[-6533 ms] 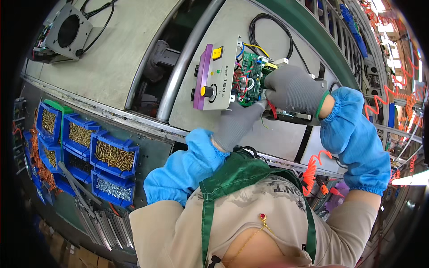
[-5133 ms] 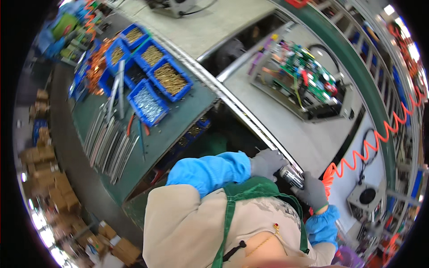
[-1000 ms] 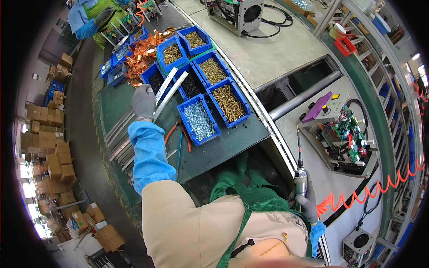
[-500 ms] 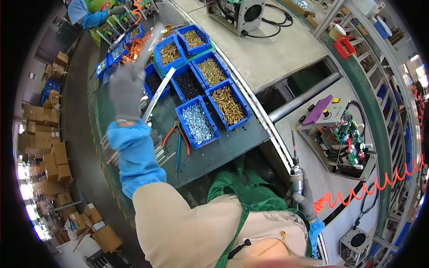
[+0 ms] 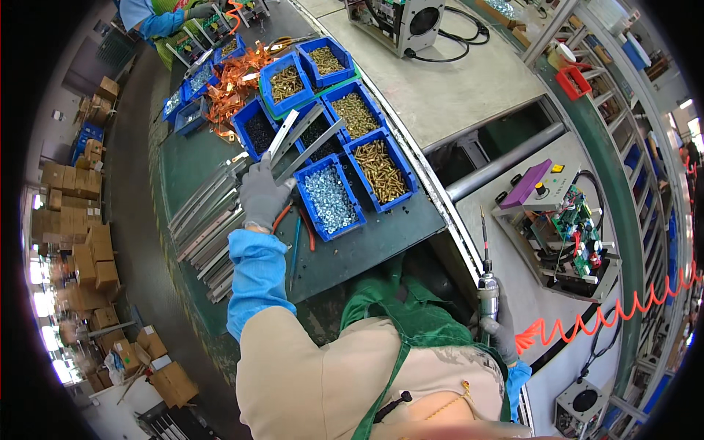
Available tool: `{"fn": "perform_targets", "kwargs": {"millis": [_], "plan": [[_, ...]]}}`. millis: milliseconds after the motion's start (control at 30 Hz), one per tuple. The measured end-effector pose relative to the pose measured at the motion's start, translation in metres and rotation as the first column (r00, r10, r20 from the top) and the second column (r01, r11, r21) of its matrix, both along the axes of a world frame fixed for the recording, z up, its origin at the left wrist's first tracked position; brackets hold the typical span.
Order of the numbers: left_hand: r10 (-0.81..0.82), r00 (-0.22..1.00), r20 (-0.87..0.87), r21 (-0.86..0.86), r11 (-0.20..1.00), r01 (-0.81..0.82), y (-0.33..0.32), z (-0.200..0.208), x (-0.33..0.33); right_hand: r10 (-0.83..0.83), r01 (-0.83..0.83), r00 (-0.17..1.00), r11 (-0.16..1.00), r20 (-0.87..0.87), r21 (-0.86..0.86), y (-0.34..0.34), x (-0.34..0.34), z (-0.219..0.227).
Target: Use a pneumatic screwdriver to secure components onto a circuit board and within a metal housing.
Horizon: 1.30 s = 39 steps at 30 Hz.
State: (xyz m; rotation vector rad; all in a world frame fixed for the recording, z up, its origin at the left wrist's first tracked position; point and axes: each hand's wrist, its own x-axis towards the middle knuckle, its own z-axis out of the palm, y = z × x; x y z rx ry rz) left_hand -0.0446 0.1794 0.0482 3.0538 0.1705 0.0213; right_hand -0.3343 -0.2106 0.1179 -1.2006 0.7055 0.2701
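Observation:
My left hand (image 5: 264, 194), in a grey glove and blue sleeve, is closed around the lower ends of several flat metal strips (image 5: 311, 149). The strips fan out over the blue bins of black screws (image 5: 257, 134) and silvery washers or nuts (image 5: 329, 199). Beside and below that hand lies a pile of similar metal bars (image 5: 209, 227). Red-handled pliers (image 5: 308, 229) and a thin blue tool (image 5: 295, 249) lie close by, partly covered. At the right, my gloved right hand (image 5: 501, 330) grips an air screwdriver (image 5: 488, 293), bit upward, with a coiled orange hose.
Blue bins hold brass-coloured fasteners (image 5: 379, 171). Orange pieces (image 5: 236, 81) are heaped beyond them. An opened unit with circuit boards (image 5: 579, 235) stands at the right, another unit (image 5: 403, 26) at the back. A co-worker's arm (image 5: 165, 26) shows at the far left.
My left hand has come down and nearer from above the bins' left side; several strips now fan from it. The view has shifted slightly. My right hand still holds the air screwdriver.

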Motion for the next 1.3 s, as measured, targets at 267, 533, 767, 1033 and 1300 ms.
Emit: {"fn": "perform_targets", "kwargs": {"millis": [267,533,767,1033,1300], "plan": [[-0.198,0.977,0.076,-0.075,0.976,0.204,0.013,-0.029,0.013,-0.007,0.007,1.000,0.999,-0.002,0.039,0.002,0.006,0.003],[0.000,0.995,0.100,-0.097,0.995,0.009,0.000,-0.019,0.025,-0.048,0.046,0.997,0.998,0.063,0.045,-0.016,-0.015,0.006],[-0.014,0.974,0.227,-0.800,0.567,0.195,-0.085,0.077,0.010,-0.165,0.162,0.979,0.986,0.121,0.035,-0.038,-0.073,0.023],[-0.601,0.759,0.249,-0.765,0.359,0.535,-0.272,0.028,-0.064,-0.507,0.515,0.731,0.849,0.456,0.118,-0.042,-0.140,0.032],[-0.802,0.596,-0.032,-0.791,0.385,0.476,-0.354,-0.075,-0.138,-0.608,0.602,0.657,0.779,0.446,0.174,-0.042,-0.183,0.022]]}}
